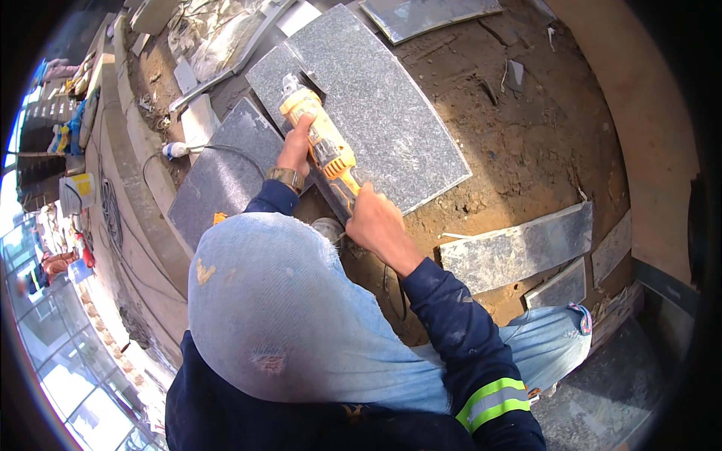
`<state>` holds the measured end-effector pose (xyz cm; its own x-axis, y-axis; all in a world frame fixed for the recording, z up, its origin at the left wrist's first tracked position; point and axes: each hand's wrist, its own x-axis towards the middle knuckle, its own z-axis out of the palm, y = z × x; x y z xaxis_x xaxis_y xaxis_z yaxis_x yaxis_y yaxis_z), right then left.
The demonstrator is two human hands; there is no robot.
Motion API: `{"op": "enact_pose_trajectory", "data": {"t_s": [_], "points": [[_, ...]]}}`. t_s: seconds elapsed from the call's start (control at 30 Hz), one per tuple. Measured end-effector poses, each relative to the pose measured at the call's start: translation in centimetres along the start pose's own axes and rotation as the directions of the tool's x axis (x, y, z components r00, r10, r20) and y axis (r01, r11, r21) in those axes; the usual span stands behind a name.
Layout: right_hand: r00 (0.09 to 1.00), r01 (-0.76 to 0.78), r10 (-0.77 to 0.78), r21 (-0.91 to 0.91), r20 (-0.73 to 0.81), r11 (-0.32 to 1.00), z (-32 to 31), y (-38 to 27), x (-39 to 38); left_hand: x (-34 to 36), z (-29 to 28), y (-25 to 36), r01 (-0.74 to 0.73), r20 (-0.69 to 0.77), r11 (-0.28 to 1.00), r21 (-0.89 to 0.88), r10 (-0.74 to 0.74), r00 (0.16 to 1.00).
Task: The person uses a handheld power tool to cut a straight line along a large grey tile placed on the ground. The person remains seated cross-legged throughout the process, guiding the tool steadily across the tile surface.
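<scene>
A yellow angle grinder [325, 134] lies over the left part of a large grey speckled stone slab [383, 113]. Its head points away from me, at a cut notch near the slab's left edge. My left hand [296, 144], with a watch on the wrist, is closed around the grinder's body just behind the head. Around the rear of its handle my right hand [376, 219] is wrapped. The disc is mostly hidden, so I cannot tell whether it touches the stone.
Another dark slab [229, 161] lies to the left, crossed by a cord with a white connector [176, 150]. Stone strips [526, 246] rest on brown dirt [519, 143] at right. A further slab [429, 16] is at the far side. A white bucket [77, 193] stands far left.
</scene>
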<state>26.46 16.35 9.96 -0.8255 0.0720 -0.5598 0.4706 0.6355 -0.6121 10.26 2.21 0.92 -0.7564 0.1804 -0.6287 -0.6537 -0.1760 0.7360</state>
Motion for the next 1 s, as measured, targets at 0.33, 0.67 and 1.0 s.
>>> {"op": "enact_pose_trajectory", "data": {"t_s": [0.33, 0.67, 1.0], "points": [[1.000, 0.013, -0.013, 0.004, -0.005, 1.000, 0.0, 0.2, -0.9, -0.9, 0.1, -0.1, 0.005, -0.001, 1.000, -0.001, -0.005, 1.000], [1.000, -0.019, 0.019, 0.001, 0.023, 1.000, -0.1, 0.0, -0.3, -0.7, 0.4, 0.3, 0.012, 0.014, 1.000, 0.002, -0.012, 1.000], [0.999, -0.030, 0.031, -0.022, 0.021, 0.999, 0.0, -0.5, 0.4, 0.4, -0.3, 0.3, 0.023, 0.044, 1.000, -0.002, -0.023, 0.999]]}}
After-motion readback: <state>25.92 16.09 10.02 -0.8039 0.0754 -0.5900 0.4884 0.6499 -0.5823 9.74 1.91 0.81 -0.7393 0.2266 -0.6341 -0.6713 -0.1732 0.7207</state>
